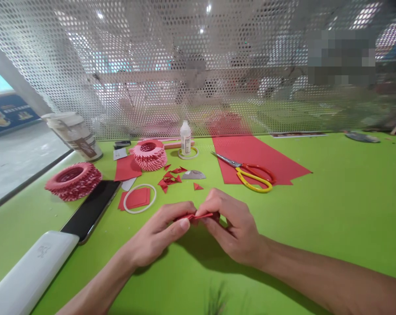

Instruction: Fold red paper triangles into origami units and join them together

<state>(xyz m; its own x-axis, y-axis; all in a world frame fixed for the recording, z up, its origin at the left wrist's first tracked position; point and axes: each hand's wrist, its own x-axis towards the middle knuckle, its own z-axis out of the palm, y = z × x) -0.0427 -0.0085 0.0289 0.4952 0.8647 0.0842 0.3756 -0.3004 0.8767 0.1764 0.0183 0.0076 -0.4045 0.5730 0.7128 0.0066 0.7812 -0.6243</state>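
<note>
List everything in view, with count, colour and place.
Perforated screen: 1, silvery, back
Table: 1, green, below
Cup: 1, white, brown, back left
Pleated rings: 2, pink shades, left
Phone: 1, black, left
Rounded slab: 1, white, near left
Bottle: 1, white, back middle
Squares: count unclear, red, left
Thin rings: 2, whitish, on squares, around bottle
Scissors: 1, red-yellow handles, right of centre
Large sheet: 1, red, partly under scissors
Smaller sheet: 1, red, back left
Triangles: several, red, middle
Semicircle: 1, silvery, beside triangles
Flat object: 1, dark, back right
Folded paper: count unclear, red, front centre
Left hand: 1, bare, on folded paper
Right hand: 1, bare, on folded paper
</note>
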